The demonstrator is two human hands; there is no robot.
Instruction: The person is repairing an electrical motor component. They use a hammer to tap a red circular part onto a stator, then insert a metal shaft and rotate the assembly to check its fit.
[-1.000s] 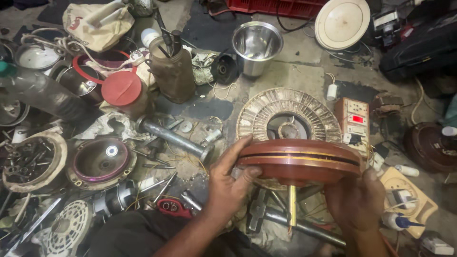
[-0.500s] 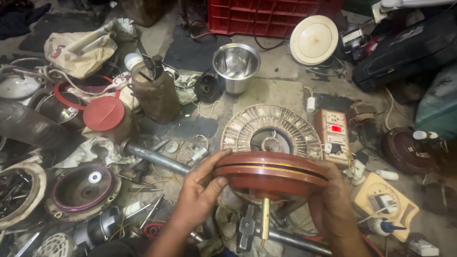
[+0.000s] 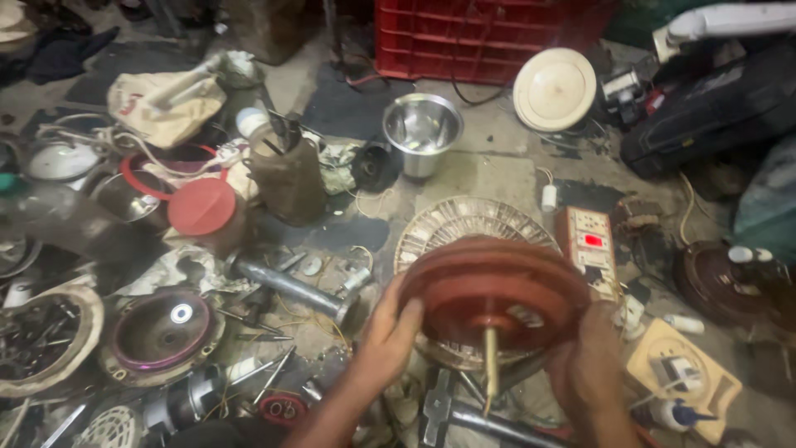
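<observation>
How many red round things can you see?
3. A big disc held between the left hand and right hand; a lid at left; a ring just behind it. More may hide in the clutter.

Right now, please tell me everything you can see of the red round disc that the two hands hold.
The red disc looks like a painted metal motor housing, round, with stepped concentric ridges and worn, dusty paint. A thin brass-coloured shaft sticks out of its centre, pointing down. It is tilted so its face turns toward the camera, held above the floor. The left hand grips its left edge, the right hand its lower right edge. Behind it lies a wound stator ring.
</observation>
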